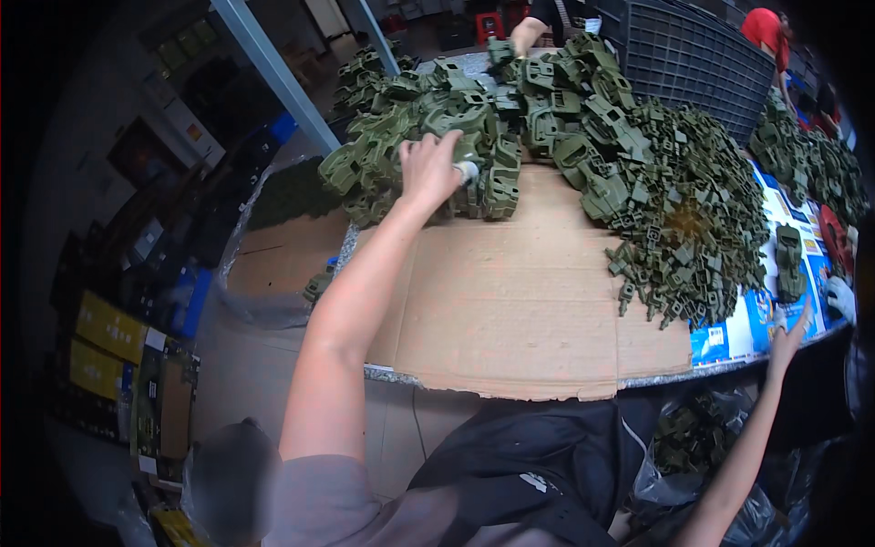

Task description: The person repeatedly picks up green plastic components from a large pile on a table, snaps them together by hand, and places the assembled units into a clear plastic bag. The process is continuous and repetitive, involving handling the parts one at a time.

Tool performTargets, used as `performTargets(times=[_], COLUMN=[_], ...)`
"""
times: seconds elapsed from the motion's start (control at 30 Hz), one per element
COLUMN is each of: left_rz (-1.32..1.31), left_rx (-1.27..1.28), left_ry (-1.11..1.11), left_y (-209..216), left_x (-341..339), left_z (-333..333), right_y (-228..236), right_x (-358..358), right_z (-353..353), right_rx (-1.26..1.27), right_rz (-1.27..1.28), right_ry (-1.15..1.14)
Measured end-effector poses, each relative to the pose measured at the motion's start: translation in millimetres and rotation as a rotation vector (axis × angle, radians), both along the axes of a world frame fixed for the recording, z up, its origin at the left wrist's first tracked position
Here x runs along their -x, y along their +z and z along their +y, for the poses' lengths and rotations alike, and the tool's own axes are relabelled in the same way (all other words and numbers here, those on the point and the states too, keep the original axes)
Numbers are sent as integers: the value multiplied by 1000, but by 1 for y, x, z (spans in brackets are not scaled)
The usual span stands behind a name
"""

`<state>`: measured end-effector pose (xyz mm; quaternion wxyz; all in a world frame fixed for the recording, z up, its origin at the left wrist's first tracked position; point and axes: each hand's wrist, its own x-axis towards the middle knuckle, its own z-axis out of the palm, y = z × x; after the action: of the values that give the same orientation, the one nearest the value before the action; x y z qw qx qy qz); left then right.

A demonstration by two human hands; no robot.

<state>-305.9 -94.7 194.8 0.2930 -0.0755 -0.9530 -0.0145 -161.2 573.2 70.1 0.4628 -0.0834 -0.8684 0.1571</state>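
Note:
My left hand [430, 173] reaches over the near edge of a heap of dark green moulded plastic toy-vehicle bodies [383, 155]. Its fingers are spread and bent above the parts, and a white wrap covers the thumb. Whether the fingertips touch a part I cannot tell. On the right, my right hand [787, 343] has its fingers stretched out, with white wraps on some of them. Just beyond it, a single green vehicle body [789, 263] lies on a blue and white printed sheet [729, 339]. Nothing shows in the right hand.
Brown cardboard [501, 301] covers the tabletop before me. Small green parts [693, 219] are heaped to its right, beside a black crate [697, 59]. Another person's hand [527, 36] is at the far heap; a gloved hand [839, 297] shows at far right. A grey post [278, 77] rises left.

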Motion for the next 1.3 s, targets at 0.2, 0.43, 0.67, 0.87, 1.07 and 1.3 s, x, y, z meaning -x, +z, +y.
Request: performTargets(times=[0.2, 0.43, 0.67, 0.87, 1.07, 1.3], left_rz=[305, 0, -203, -607, -1417, -1650], left_rx=[-572, -531, -1081, -1560, -2051, -1941], left_ry=[-413, -1010, -873, -667, -618, -645], left_y=[26, 63, -22, -82, -86, -127], left_x=[-14, -171, -241, -256, -263, -289], left_z=[-3, 30, 75, 61, 22, 41], right_y=[100, 145, 68, 68, 57, 67], right_x=[-60, -66, -111, -104, -56, -18], right_z=[-197, -364, -396, -354, -370, -228], right_rx=[211, -117, 646, 786, 99, 182], right_rz=[-181, -217, -284, -608, -695, -284], right_ry=[504, 1070, 1140, 1284, 738, -20])
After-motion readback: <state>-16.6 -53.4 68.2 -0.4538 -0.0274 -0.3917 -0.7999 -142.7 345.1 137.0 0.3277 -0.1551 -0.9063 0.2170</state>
